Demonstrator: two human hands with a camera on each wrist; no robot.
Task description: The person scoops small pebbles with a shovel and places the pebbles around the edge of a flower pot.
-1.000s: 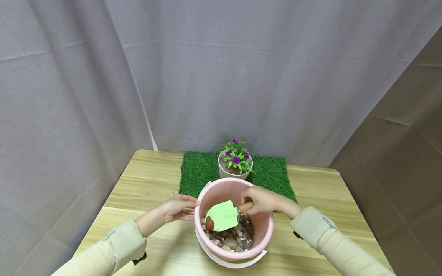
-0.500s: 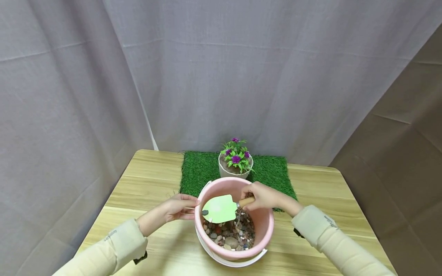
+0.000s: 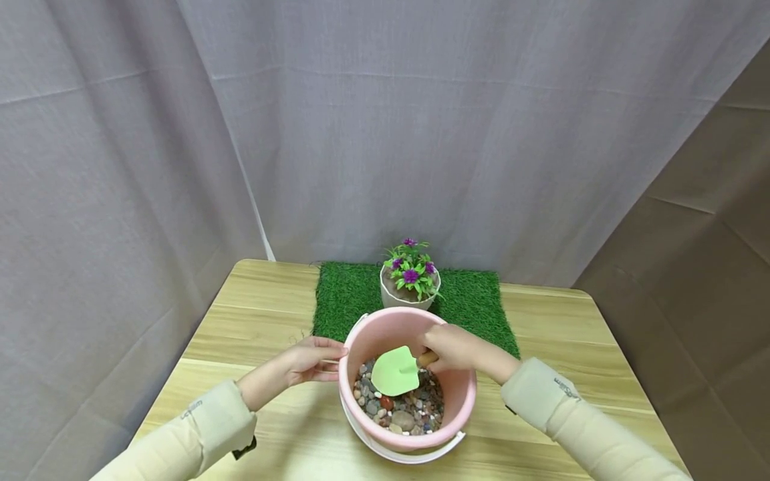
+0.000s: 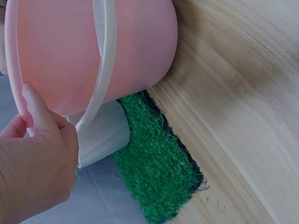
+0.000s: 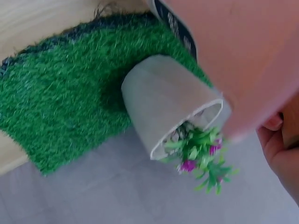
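A garden trowel with a light green blade [image 3: 395, 371] and a wooden handle [image 3: 427, 359] is inside the pink bucket [image 3: 460, 407], over a layer of mixed pebbles [image 3: 404, 421]. My right hand [image 3: 454, 347] grips the handle, reaching in over the right side of the rim. No stones show on the blade. A reddish-brown stone [image 3: 387, 402] lies among the pebbles just below it. At the left rim my left hand [image 3: 313, 361] pinches the bucket's edge; the left wrist view has a finger [image 4: 35, 100] laid against the outer wall.
Right behind the bucket, a white pot [image 5: 163, 98] with a purple-flowered plant [image 3: 411, 270] stands on a green turf mat [image 3: 343, 294]. The bucket's white handle [image 3: 415, 458] hangs down at the front. Grey cloth [image 3: 385, 133] rises behind the wooden table [image 3: 265, 294].
The trowel rose toward the left rim with a dark stone at its tip, then dropped lower and rightward, the stone gone from it. The reddish stone left the blade. The left hand stayed put.
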